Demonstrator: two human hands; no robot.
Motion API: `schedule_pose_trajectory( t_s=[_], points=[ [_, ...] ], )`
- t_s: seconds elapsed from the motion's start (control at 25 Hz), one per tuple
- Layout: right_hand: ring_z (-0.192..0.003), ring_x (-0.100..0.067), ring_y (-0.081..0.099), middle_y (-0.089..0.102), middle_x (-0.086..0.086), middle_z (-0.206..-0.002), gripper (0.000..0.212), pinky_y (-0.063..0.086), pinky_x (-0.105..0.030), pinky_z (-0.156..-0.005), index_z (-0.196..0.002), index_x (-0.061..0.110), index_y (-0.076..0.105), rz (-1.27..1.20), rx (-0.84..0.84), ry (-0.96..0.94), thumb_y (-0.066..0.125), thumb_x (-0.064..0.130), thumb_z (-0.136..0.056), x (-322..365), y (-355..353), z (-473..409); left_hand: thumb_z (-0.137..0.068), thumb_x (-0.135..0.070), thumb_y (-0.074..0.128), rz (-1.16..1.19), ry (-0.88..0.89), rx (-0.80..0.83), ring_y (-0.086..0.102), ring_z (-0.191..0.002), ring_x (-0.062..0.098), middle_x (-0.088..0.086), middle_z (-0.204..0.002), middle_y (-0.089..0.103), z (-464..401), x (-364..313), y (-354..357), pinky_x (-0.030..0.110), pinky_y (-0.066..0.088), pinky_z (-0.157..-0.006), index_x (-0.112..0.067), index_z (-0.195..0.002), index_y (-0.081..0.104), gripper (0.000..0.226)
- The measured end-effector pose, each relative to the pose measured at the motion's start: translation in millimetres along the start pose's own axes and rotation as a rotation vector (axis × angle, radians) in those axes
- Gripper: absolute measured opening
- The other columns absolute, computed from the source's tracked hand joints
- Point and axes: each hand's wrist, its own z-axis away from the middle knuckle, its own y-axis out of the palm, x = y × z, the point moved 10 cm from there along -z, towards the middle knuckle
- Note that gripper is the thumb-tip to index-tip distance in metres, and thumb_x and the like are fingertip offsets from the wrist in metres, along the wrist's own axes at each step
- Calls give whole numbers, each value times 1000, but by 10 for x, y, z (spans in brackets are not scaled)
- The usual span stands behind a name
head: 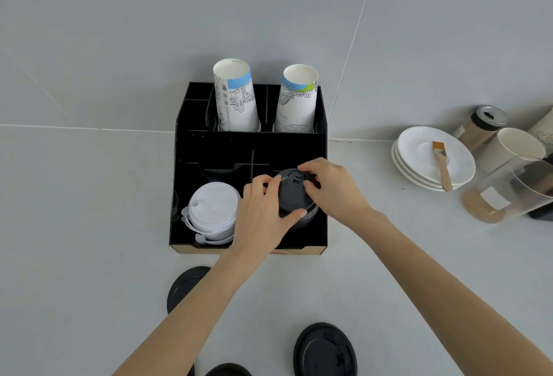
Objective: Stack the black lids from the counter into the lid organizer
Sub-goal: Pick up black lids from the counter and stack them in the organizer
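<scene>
1. Two hands, left hand (pixel 263 211) and right hand (pixel 332 190), each keep a grip on the top black lid (pixel 291 193) of the stack in the lid organizer (pixel 248 145)'s near-right compartment.
2. Loose black lids (pixel 324 350) lie on the desk (pixel 89 256), nearer.

— Where does the lid organizer (pixel 248 148) stand?

— On the counter (pixel 89 196), against the wall. Two cup stacks (pixel 236 97) stand in its rear compartments, side by side.

— And in front?

— A pile of lids (pixel 214 211) fills the front left compartment; a lid stack (pixel 294 193) sits in the front right one, with the left hand (pixel 263 211) and right hand (pixel 335 190) on either side of it.

— Before the organizer?

— Loose lids (pixel 324 350) lie on the counter, one partly under the left forearm.

— To the right?

— Stacked saucers (pixel 419 172), a brush (pixel 441 164) lying on top, with jars (pixel 481 127) behind and beside them.
</scene>
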Motion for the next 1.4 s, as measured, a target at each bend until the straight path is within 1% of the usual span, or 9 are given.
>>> schedule_pose_trajectory(
  t_s=[0.2, 0.4, 0.6, 0.76, 0.84, 1.0, 1.12, 1.32, 1.4],
  points=[
    [-106, -36, 56, 54, -11, -128, 35, 49, -46, -89, -121, 7, 49, 134, 18, -5, 42, 1, -88, -9, 72, 29, -73, -42, 67, -28, 21, -47, 39, -114, 30, 13, -129, 42, 5, -33, 8, 40, 43, -89, -11, -130, 36, 72],
    [-106, -37, 55, 53, -12, -128, 36, 49, -47, -89, -122, 7, 48, 131, 0, -9, 42, 0, -87, 28, 51, 78, -76, -40, 65, -16, 19, 10, 34, -120, 28, 10, -135, 37, 9, -24, 37, 37, 40, -94, -14, -133, 30, 72],
    [-112, -31, 53, 49, -7, -133, 37, 49, -43, -91, -124, 11, 45, 86, -32, -2, 48, 9, -88, 78, -41, 252, -81, -34, 62, 8, 27, 42, 33, -126, 28, 10, -141, 31, 101, 7, -58, 39, 38, -98, -13, -135, 28, 67],
    [-110, -26, 53, 48, -5, -133, 36, 45, -36, -92, -126, 13, 44, 6, -80, 6, 47, 13, -90, 91, -112, 574, -83, -30, 60, 54, 64, 16, 34, -125, 26, 8, -140, 34, 358, -25, -167, 37, 36, -99, -12, -134, 30, 62],
    [-110, -25, 53, 49, -4, -133, 36, 44, -35, -92, -126, 15, 44, -32, -90, 28, 46, 14, -90, 36, -89, 766, -84, -28, 60, 93, 90, 36, 33, -126, 24, 7, -139, 36, 511, -47, -155, 34, 33, -102, -13, -134, 30, 60],
    [-116, -22, 51, 50, -2, -132, 35, 43, -33, -94, -125, 17, 45, -78, -67, 83, 47, 16, -90, -138, 67, 1176, -85, -28, 58, 117, 156, 160, 33, -127, 20, 4, -139, 37, 860, -102, 33, 30, 28, -105, -16, -135, 30, 58],
    [-118, -20, 50, 51, 1, -131, 35, 42, -31, -96, -125, 19, 46, -109, -46, 137, 48, 16, -90, -295, 210, 1489, -85, -30, 56, 102, 183, 287, 33, -128, 19, 2, -140, 35, 1134, -121, 251, 33, 29, -108, -19, -135, 28, 58],
    [-122, -18, 45, 51, 1, -130, 38, 36, -27, -99, -126, 19, 44, -138, -14, 224, 49, 16, -89, -552, 445, 1935, -85, -34, 56, 18, 188, 493, 25, -132, 18, 0, -146, 25, 1528, -85, 621, 32, 24, -110, -22, -139, 17, 67],
    [-120, -18, 46, 51, 0, -129, 37, 38, -28, -98, -126, 18, 45, -147, 2, 266, 49, 15, -89, -649, 530, 2076, -85, -33, 56, -10, 195, 570, 21, -134, 18, -1, -148, 20, 1665, -84, 744, 33, 22, -111, -23, -140, 12, 71]
  ],
)
